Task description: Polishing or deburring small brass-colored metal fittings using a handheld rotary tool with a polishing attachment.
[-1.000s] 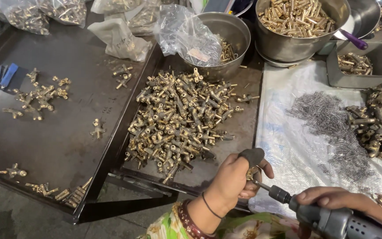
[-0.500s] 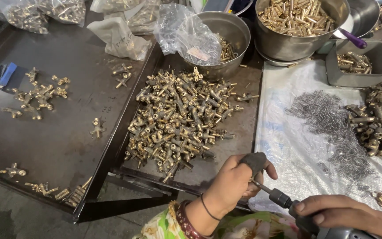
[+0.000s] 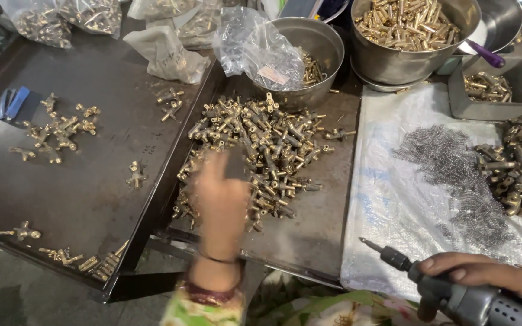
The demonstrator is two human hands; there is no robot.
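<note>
Now gone from the driver tip — left hand [image 3: 222, 202], blurred, fingers' spread unreadable, over the brass fittings pile [image 3: 261, 151] mid-tray — right hand [image 3: 484, 274] wrapped round the power screwdriver [image 3: 454, 290].

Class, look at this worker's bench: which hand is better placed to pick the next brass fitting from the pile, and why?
Left. The left hand is over the pile of brass fittings, while the right hand grips the power screwdriver off to the side.

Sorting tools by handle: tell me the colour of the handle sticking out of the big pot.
Purple handle, head view.
</note>
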